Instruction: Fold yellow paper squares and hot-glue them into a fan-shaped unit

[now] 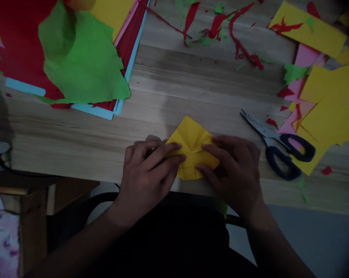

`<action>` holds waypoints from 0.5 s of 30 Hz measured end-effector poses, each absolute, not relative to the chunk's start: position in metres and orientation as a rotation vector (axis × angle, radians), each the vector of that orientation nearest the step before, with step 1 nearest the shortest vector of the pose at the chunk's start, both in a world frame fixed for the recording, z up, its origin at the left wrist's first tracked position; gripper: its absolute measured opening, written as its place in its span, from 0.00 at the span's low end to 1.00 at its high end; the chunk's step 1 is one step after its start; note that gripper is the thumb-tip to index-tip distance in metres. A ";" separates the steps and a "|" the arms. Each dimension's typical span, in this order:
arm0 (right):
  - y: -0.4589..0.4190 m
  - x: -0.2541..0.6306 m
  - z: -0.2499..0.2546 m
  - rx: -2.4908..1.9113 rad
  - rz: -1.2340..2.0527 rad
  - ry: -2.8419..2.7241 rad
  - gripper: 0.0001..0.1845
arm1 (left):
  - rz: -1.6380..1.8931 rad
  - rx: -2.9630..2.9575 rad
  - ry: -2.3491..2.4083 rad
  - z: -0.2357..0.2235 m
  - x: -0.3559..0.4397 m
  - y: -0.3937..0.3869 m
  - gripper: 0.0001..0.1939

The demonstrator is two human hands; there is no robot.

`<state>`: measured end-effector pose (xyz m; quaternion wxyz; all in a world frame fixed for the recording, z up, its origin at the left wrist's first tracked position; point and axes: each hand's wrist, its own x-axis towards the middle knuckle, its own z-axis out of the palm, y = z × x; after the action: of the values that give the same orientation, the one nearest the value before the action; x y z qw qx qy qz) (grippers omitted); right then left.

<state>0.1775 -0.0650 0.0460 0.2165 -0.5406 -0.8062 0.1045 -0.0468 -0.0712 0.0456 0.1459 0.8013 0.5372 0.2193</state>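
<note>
A folded yellow paper [192,141] lies on the wooden table [177,81] near its front edge. My left hand [147,173] presses its left side, fingers curled and pointing right onto the paper. My right hand [232,170] presses the right side, fingertips pinching folds near the middle. Both hands cover the paper's outer corners.
Dark-handled scissors [278,148] lie to the right of my right hand. Yellow and pink sheets [327,104] are stacked at the right. A pile of red, green and blue paper [76,58] fills the back left. Red and green scraps [221,31] litter the far side.
</note>
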 end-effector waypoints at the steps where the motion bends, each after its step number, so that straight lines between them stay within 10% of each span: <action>1: -0.068 0.177 0.050 -1.523 0.256 -2.187 0.18 | 0.631 2.311 1.550 0.046 -0.046 -0.071 0.14; 15: -0.086 0.153 0.047 -1.722 0.303 -1.937 0.07 | 0.587 2.508 1.373 0.050 -0.046 -0.065 0.17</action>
<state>0.1527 -0.0863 0.0471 0.2630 -0.6367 -0.7162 0.1121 -0.0456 -0.0655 0.0504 0.1110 0.8539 0.4674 0.1999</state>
